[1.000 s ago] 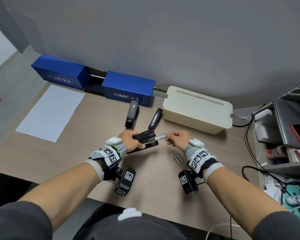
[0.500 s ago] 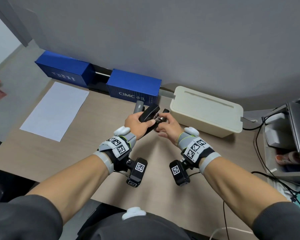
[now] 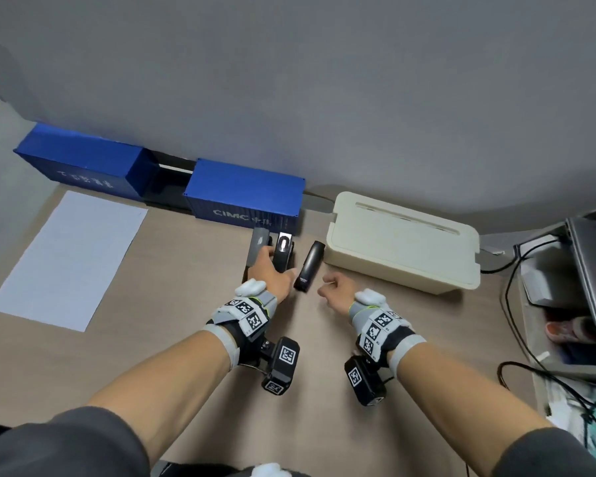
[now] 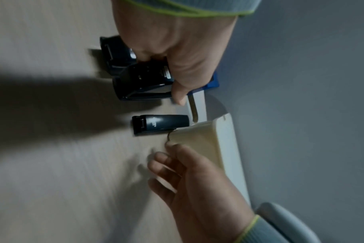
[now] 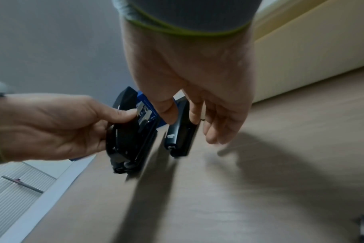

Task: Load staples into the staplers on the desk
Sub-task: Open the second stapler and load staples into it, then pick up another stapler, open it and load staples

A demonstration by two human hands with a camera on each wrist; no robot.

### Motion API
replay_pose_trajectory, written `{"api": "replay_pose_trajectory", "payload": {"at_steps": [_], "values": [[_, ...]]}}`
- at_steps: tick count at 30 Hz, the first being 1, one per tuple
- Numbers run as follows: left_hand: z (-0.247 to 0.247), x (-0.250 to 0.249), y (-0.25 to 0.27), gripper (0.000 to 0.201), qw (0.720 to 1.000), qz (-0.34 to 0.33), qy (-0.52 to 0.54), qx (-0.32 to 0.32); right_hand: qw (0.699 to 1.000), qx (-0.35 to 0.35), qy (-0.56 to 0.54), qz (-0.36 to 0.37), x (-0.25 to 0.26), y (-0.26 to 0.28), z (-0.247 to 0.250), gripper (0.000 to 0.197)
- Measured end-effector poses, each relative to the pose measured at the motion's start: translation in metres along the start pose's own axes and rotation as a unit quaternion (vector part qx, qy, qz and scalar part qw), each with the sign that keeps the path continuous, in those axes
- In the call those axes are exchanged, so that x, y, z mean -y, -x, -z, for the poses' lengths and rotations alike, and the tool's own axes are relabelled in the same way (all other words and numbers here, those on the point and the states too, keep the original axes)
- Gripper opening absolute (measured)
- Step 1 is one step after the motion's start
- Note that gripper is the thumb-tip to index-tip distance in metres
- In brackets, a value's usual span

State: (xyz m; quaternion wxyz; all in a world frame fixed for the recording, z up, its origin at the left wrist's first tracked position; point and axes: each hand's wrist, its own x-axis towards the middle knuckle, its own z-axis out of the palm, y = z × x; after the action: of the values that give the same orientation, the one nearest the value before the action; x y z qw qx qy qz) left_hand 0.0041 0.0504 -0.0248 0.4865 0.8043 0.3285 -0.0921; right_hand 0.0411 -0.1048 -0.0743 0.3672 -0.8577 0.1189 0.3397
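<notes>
A white paper sheet [image 3: 66, 256] lies at the left edge of the wood-grain desk [image 3: 172, 339]. Two blue container-shaped boxes [image 3: 245, 192] line the rear edge under a grey wall [image 3: 324, 80]. The left hand [image 3: 269, 275] grips a black stapler [image 3: 283, 251], fingers curled round it; a second black stapler [image 3: 309, 266] lies beside. The right hand [image 3: 336, 287] hangs loosely curled, holding nothing, near a cream plastic box [image 3: 403, 242].

Three black staplers sit near the back of the desk [image 3: 152, 339]. The middle stapler [image 3: 283, 254] is tilted with its underside and metal plate facing up. The left stapler [image 3: 257, 247] lies just beside it, partly hidden. The right stapler [image 3: 309, 266] lies closed and flat, slightly apart.
</notes>
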Motion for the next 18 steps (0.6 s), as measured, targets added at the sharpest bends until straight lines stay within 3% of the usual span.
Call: {"api": "replay_pose_trajectory", "payload": {"at_steps": [10,15,18], "values": [[-0.026,0.004,-0.031,0.059,0.998,0.025,-0.045,0.03,0.995,-0.027,0.07,0.063,0.009,-0.018,-0.013,0.083],[-0.019,0.012,-0.035,0.056,0.999,-0.012,-0.006,0.037,0.996,-0.041,0.06,0.053,0.022,-0.028,-0.027,0.077],[0.003,0.015,-0.041,0.041,0.999,-0.017,0.044,0.027,0.995,-0.048,0.064,0.06,0.022,-0.03,-0.035,0.069]]}}
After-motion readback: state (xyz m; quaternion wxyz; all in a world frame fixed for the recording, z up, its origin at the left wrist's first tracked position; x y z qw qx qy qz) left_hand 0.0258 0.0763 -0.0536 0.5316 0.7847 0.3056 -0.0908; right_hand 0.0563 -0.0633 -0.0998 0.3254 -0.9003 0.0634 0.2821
